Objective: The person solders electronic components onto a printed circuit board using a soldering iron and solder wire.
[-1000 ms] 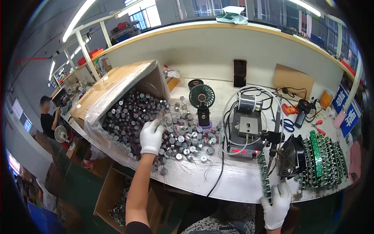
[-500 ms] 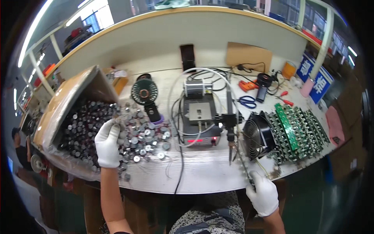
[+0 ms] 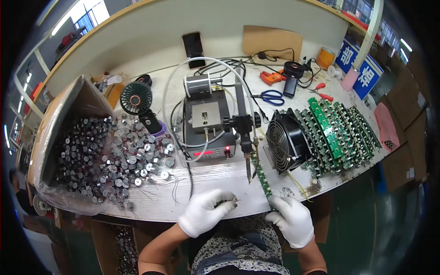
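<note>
Head view: two white-gloved hands at the near edge of the white surface [image 3: 215, 183]. Left hand [image 3: 204, 213]: grip clamped, thumb and fingers together on a small part [image 3: 235, 200], mostly hidden by the glove, near the middle of that edge. Right hand [image 3: 292, 222]: grip clamped on the near end of a narrow green circuit strip [image 3: 262, 181]; strip runs inward from the near edge, just right of the tip of an upright soldering iron [image 3: 243, 120]. Black fan [image 3: 286, 142] right of the strip; row of green boards [image 3: 337, 133] toward the right edge. Silver motors [image 3: 137, 160] heaped at the mouth of a carton [image 3: 59, 103] by the left edge
</note>
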`<move>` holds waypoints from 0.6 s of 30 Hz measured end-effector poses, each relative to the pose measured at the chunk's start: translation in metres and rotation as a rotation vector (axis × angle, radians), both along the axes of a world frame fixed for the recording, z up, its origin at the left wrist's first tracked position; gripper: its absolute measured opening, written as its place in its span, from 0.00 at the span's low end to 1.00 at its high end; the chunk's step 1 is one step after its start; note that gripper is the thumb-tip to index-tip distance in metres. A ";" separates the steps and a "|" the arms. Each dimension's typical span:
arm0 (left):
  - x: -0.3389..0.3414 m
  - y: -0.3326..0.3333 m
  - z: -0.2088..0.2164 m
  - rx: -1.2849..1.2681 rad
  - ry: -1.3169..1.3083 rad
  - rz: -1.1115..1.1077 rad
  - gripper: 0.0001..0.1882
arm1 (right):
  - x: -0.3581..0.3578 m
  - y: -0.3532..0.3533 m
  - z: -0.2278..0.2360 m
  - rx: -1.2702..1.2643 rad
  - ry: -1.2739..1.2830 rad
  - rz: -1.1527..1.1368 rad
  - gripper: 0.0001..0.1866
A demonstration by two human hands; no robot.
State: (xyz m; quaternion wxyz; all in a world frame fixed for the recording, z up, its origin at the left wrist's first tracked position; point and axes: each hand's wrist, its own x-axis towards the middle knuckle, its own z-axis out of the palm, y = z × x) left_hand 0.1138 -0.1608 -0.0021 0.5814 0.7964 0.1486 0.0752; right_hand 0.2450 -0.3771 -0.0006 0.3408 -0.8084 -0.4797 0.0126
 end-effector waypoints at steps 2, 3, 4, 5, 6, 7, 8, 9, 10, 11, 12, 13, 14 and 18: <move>0.003 -0.006 -0.001 0.037 -0.005 -0.009 0.08 | 0.001 -0.002 0.002 -0.057 0.026 0.004 0.18; 0.005 -0.009 -0.003 0.055 -0.019 -0.011 0.07 | 0.002 -0.004 0.003 -0.104 0.046 0.016 0.19; 0.006 -0.011 -0.004 0.073 -0.033 -0.013 0.06 | 0.004 -0.005 0.004 -0.127 0.071 0.019 0.17; 0.007 -0.013 -0.003 0.068 -0.028 -0.018 0.06 | 0.003 -0.006 0.002 -0.131 0.076 0.014 0.17; 0.009 -0.015 -0.001 0.096 0.010 -0.010 0.05 | 0.001 -0.006 0.000 -0.026 0.186 0.016 0.15; 0.010 -0.017 0.000 0.125 0.049 -0.001 0.04 | -0.001 -0.005 -0.002 0.081 0.296 0.018 0.14; 0.012 -0.020 0.000 0.121 0.053 -0.007 0.04 | -0.005 -0.003 -0.004 0.121 0.354 0.017 0.12; 0.012 -0.022 -0.001 0.160 0.025 0.006 0.03 | -0.009 -0.001 -0.009 0.158 0.419 -0.011 0.13; 0.013 -0.024 -0.002 0.199 -0.002 0.018 0.03 | -0.014 0.002 -0.013 0.196 0.485 -0.040 0.13; 0.013 -0.026 -0.005 0.197 0.005 0.014 0.03 | -0.019 0.004 -0.013 0.212 0.531 -0.081 0.13; 0.014 -0.027 -0.008 0.297 -0.076 0.021 0.03 | -0.025 0.006 -0.013 0.211 0.537 -0.085 0.13; 0.014 -0.028 -0.010 0.397 -0.157 0.027 0.04 | -0.030 0.008 -0.012 0.218 0.640 -0.136 0.14; 0.013 -0.029 -0.010 0.394 -0.151 0.023 0.04 | -0.033 0.010 -0.012 0.225 0.743 -0.189 0.14; 0.009 -0.037 -0.009 0.503 -0.209 0.038 0.07 | -0.039 0.006 -0.023 0.248 0.673 -0.203 0.16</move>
